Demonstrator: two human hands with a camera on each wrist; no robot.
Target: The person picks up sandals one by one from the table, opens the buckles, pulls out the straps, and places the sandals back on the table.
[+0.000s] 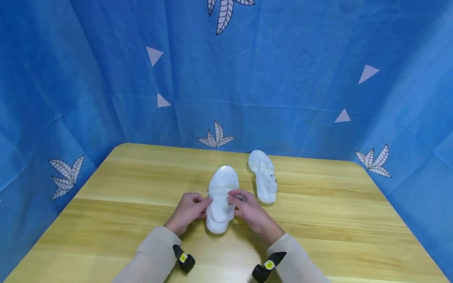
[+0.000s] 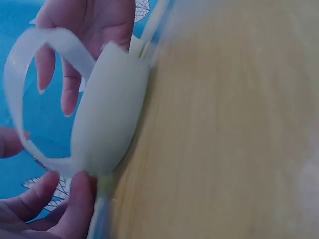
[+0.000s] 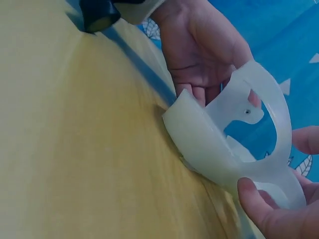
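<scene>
A white sandal [image 1: 220, 208] lies on the table between both hands, its heel end toward me. My left hand [image 1: 187, 210] grips its left side, thumb and fingers by a small metal buckle on the strap. On the other side, my right hand [image 1: 252, 212] holds the sandal's edge and strap between thumb and fingers. In the right wrist view the strap [image 3: 281, 114] arches up from the heel, and a loose end with a small hole shows near the left hand [image 3: 204, 50]. Some fingertips are hidden behind the strap.
A second white sandal [image 1: 265, 179], with a metal buckle, lies further back on the right. Beneath both is a light wooden table [image 1: 141, 220]. Blue patterned cloth [image 1: 226, 78] hangs behind it and along the sides. Each wrist wears a black strapped camera [image 1: 185, 261].
</scene>
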